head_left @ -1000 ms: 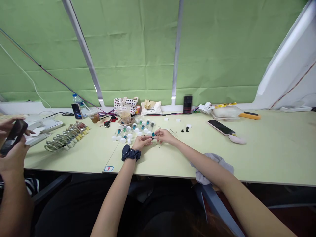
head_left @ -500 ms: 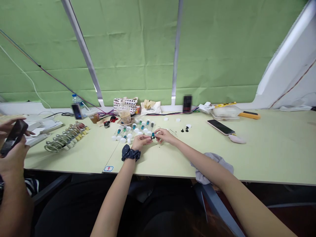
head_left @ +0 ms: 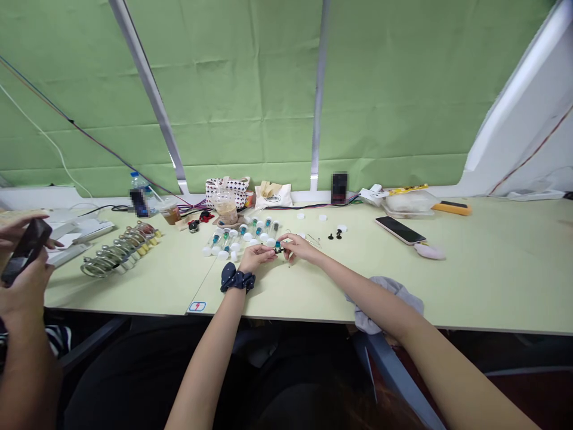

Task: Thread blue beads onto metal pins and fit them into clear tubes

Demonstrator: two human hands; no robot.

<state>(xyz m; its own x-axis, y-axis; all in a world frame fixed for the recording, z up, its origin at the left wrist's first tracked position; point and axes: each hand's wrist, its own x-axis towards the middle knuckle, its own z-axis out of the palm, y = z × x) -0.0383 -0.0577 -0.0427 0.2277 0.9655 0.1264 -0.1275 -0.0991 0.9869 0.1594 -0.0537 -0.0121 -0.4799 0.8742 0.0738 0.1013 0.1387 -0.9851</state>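
Observation:
My left hand [head_left: 256,257] is closed, thumb and fingers pinching the left end of a small black part [head_left: 279,251]. At its other end my right hand [head_left: 297,246] pinches the same part. The part is too small to name more closely. Just behind it, between my fingertips, shows a small blue piece [head_left: 278,243]; I cannot tell whether it is joined to the part. Beyond my hands lie several clear vials [head_left: 225,237] with white caps and blue or green contents. Thin metal pins [head_left: 314,240] lie beside my right hand.
Small black pieces [head_left: 339,235] and white caps [head_left: 323,218] are to the right, then a phone [head_left: 400,230]. Drink cups [head_left: 226,209] stand behind the vials. At left are a row of metal rings [head_left: 119,251] and another person's hand [head_left: 27,292] holding a dark object.
The black part has turned slightly between my fingertips and shows more clearly. Both hands stay in nearly the same place.

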